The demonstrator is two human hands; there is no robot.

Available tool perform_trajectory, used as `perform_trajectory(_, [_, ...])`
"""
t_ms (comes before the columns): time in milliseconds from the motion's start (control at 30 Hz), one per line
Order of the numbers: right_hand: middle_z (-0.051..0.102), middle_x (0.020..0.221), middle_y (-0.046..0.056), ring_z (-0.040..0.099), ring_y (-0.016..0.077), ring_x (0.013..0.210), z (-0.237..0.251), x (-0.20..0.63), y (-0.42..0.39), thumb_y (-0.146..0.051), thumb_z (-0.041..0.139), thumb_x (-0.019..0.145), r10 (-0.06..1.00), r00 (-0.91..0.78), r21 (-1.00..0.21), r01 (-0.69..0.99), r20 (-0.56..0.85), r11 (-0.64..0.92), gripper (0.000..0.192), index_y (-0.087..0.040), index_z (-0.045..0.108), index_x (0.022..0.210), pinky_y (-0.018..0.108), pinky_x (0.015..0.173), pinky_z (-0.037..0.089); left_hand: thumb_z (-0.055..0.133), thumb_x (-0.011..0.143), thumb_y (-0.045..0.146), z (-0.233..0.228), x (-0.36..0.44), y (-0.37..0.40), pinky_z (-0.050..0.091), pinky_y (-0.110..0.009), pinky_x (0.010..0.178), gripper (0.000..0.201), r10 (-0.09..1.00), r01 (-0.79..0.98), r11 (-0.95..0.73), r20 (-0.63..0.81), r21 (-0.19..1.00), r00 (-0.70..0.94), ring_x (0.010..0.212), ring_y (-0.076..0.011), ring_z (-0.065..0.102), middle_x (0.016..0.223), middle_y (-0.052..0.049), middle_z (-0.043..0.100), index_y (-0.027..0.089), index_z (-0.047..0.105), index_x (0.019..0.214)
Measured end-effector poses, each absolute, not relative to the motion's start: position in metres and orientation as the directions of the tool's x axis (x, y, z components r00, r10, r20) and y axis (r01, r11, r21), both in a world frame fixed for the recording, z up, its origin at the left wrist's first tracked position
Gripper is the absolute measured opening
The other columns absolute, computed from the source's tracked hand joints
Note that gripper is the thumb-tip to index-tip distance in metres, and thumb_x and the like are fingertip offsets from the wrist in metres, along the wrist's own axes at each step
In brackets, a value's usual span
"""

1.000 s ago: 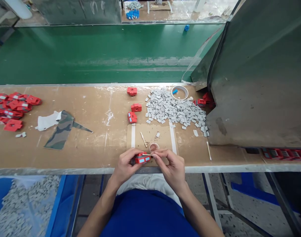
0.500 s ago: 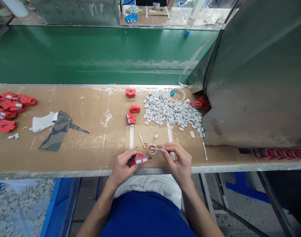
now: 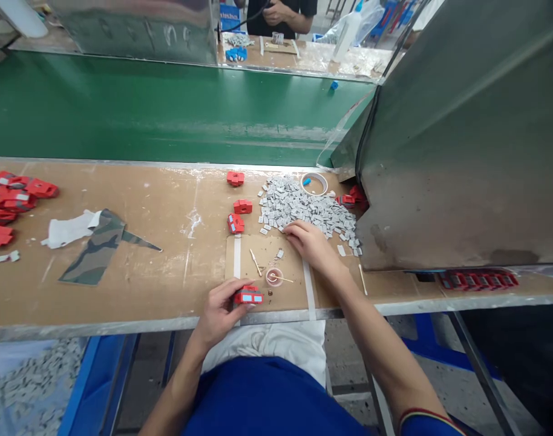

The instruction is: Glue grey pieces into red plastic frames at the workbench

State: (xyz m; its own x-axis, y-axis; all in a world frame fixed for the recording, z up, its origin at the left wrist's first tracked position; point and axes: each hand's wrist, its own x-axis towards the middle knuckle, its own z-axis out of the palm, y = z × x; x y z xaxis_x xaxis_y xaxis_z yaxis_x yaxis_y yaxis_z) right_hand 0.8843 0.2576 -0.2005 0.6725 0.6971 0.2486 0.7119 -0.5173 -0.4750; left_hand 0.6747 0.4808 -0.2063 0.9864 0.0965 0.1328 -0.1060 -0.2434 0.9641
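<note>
While a heap of red parts [image 3: 13,200] and a camouflage cloth [image 3: 92,251] lie far to the left on the workbench [image 3: 167,206], the left hand [image 3: 219,309] grips a red part [image 3: 248,296] near the front edge. Just beside it stands a small cup [image 3: 274,277] with a stick across it. The right hand [image 3: 310,242] rests with loose fingers on the pile of grey pieces [image 3: 304,209], and I cannot tell if it holds one.
</note>
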Motion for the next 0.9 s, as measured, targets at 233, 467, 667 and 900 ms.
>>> perform_trajectory(233, [0.072, 0.105, 0.011, 0.064, 0.0271, 0.101, -0.216, 0.915, 0.260, -0.013, 0.053, 0.100, 0.746, 0.637, -0.347, 0.756, 0.194, -0.556, 0.025, -0.023, 0.073, 0.109, 0.040, 0.089, 0.054, 0.081, 0.087, 0.046, -0.194, 0.660, 0.485, 0.061, -0.033, 0.085, 0.042, 0.063, 0.004, -0.120, 0.004, 0.993, 0.998, 0.092, -0.0247, 0.076, 0.105, -0.012, 0.082, 0.022, 0.081, 0.121])
perform_trajectory(467, [0.071, 0.110, 0.012, 0.064, 0.0280, 0.105, -0.219, 0.909, 0.253, -0.010, 0.048, 0.101, 0.744, 0.643, -0.299, 0.756, 0.179, -0.582, 0.030, -0.022, 0.071, 0.117, 0.038, 0.090, 0.054, 0.079, 0.087, 0.054, -0.202, 0.660, 0.483, 0.062, -0.033, 0.081, 0.052, 0.089, 0.054, 0.048, -0.058, 0.997, 0.994, 0.085, -0.0234, 0.077, 0.098, -0.011, 0.083, 0.019, 0.078, 0.126])
perform_trajectory(667, [0.072, 0.101, 0.012, 0.067, 0.0286, 0.095, -0.210, 0.913, 0.257, -0.010, 0.050, 0.099, 0.696, 0.694, -0.343, 0.709, 0.184, -0.616, 0.028, -0.020, 0.075, 0.107, 0.039, 0.083, 0.054, 0.075, 0.091, 0.056, -0.211, 0.669, 0.475, 0.061, -0.031, 0.079, 0.062, 0.098, -0.026, 0.161, 0.010, 0.987, 0.995, 0.083, -0.0206, 0.075, 0.101, -0.011, 0.080, 0.018, 0.067, 0.138])
perform_trajectory(900, [0.072, 0.094, 0.006, 0.068, 0.0212, 0.086, -0.151, 0.847, 0.260, -0.020, 0.057, 0.103, 0.620, 0.734, -0.617, 0.630, 0.275, -0.472, 0.018, -0.022, 0.075, 0.099, 0.032, 0.075, 0.054, 0.084, 0.082, 0.055, -0.219, 0.669, 0.475, 0.060, -0.027, 0.071, 0.049, 0.064, 0.011, 0.251, -0.028, 0.968, 0.998, 0.081, -0.0206, 0.077, 0.096, -0.011, 0.081, 0.018, 0.075, 0.114])
